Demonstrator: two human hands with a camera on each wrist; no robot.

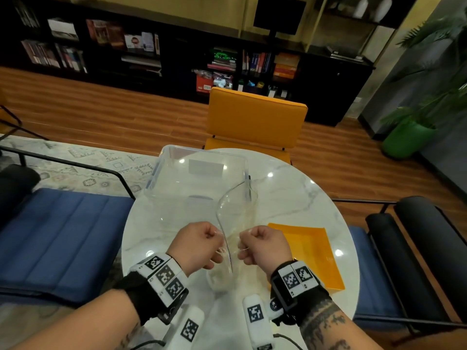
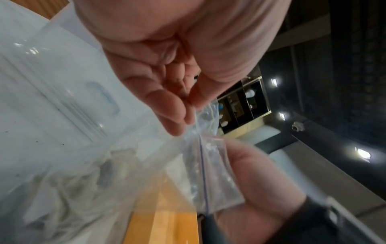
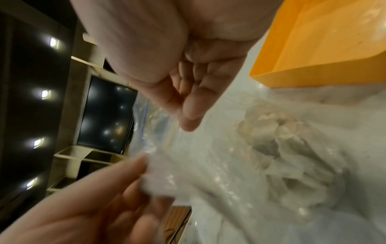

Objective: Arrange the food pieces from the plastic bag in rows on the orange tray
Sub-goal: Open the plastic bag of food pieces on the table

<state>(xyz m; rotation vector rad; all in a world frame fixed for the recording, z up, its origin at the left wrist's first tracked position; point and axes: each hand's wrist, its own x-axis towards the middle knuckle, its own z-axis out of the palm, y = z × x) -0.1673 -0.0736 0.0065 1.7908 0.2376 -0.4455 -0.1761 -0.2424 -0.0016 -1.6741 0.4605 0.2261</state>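
1. Fingers of the left hand are curled tight, thumb against fingertips, pinching one lip of the plastic bag at its zip edge.
2. The right hand is curled the same way just beside it, pinching the opposite lip; the two fists face each other with the bag's blue-lined mouth standing between them.
3. Below the two pinches the bag hangs to the white marble table, its bottom resting there with pale, lumpy food pieces bunched inside; their exact shape is blurred.
4. Above the hands the free part of the bag's rim arcs up and away from the person.
5. Just to the right of the right hand lies the orange tray, flat on the table, near the bag; whether they touch cannot be told.
6. Beyond the hands, on the far side of the bag, stands a clear plastic bin.
7. Past the table is a yellow chair.
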